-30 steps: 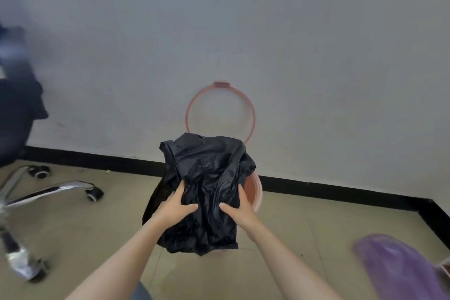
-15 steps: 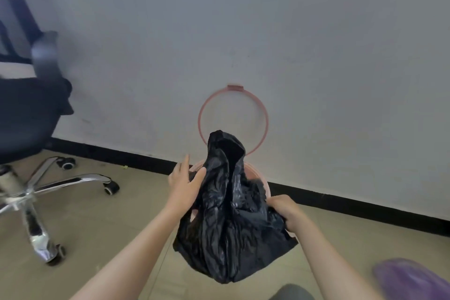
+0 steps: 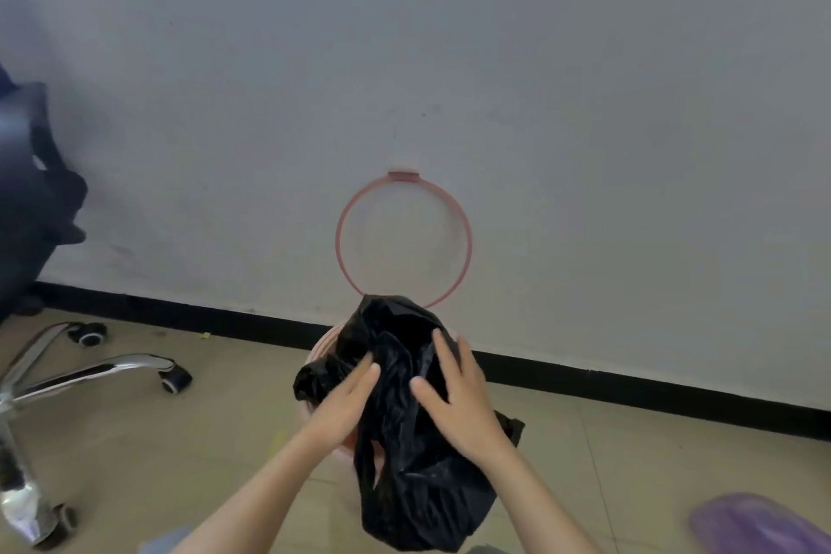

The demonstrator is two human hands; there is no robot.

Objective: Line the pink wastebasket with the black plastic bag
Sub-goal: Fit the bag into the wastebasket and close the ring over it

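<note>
A crumpled black plastic bag (image 3: pixel 404 454) hangs over the pink wastebasket (image 3: pixel 320 349), which stands on the floor against the wall and is mostly hidden behind the bag. Only a piece of its rim shows at the left. My left hand (image 3: pixel 344 407) grips the bag's left side with fingers pressed into the plastic. My right hand (image 3: pixel 458 400) lies on the bag's upper right, fingers spread and pinching folds. The basket's pink ring lid (image 3: pixel 404 241) stands upright, leaning against the wall behind.
An office chair with a chrome star base (image 3: pixel 85 378) and castors stands at the left. A black skirting strip (image 3: pixel 629 391) runs along the wall's foot. A blurred purple object (image 3: pixel 755 524) lies at the bottom right on the tiled floor.
Both hands shifted on the bag: the right hand came up from the bag's right edge onto its top, and the left hand moved lower. The bag bunched lower over the basket.
</note>
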